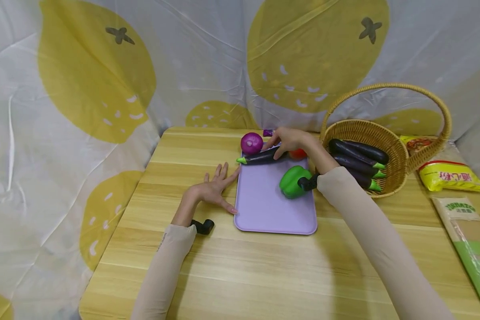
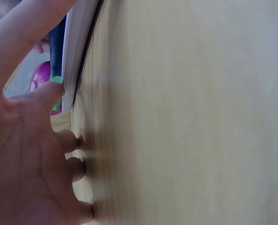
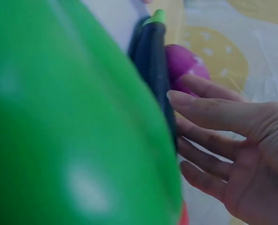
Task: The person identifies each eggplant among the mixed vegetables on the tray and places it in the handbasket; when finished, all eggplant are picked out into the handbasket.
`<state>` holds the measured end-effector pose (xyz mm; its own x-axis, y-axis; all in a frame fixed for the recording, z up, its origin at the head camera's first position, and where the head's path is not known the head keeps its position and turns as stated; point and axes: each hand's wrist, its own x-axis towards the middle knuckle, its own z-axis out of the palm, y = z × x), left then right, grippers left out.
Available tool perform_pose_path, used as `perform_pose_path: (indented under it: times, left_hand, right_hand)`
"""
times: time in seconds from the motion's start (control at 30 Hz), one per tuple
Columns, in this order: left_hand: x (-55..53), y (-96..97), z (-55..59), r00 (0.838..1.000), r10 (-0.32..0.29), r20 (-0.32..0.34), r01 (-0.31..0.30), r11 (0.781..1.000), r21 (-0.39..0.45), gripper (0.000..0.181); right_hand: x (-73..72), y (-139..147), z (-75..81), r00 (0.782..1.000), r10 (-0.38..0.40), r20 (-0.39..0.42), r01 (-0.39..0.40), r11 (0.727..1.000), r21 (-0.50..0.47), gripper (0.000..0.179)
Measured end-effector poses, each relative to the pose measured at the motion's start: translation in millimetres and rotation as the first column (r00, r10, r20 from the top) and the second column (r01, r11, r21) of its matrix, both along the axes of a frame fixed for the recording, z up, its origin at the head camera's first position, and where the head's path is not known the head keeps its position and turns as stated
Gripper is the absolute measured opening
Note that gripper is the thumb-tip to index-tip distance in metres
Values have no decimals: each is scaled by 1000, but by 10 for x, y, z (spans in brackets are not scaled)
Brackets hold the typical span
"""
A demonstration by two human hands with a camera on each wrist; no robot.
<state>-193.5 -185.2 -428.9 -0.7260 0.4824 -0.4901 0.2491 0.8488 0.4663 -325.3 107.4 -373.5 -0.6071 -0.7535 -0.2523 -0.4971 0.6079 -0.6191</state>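
Note:
A lilac tray lies on the wooden table. Across its far end rests a dark eggplant, green tip to the left. My right hand is over the eggplant's right part, with thumb and fingers spread beside it; in the right wrist view the fingers look loose, not wrapped round it. A purple onion sits at the far left corner, a green bell pepper on the tray's right side, and a partly hidden red vegetable behind it. My left hand is spread flat, touching the tray's left edge.
A wicker basket with a tall handle stands right of the tray, holding several eggplants. Farther right are a yellow food bag and a green-and-tan package. A lemon-print cloth hangs behind the table.

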Motion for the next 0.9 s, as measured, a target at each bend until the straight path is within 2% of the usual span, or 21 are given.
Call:
perform_pose_path:
  times: [0.1,0.4,0.73,0.9]
  left_hand:
    - [-2,4,1,1000,1,2,-1,1000,2,136]
    - [2,18,6,1000,0,1,0,1000,3,136]
    - [1,10,4,1000,5,8,-5,1000,7,135]
    - [3,7,13,1000,7,13,-7,1000,9,136]
  right_hand:
    - [-24,-31,-35,1000,4,-17,-4,1000,22,40]
    - [-58,-79,-71,999,-27,47,26,999,21,37]
    - [-76,-105,-64,998,17,63,-21,998,56,39]
    - [-68,-100,-5,997,32,74,-37,997,60,37]
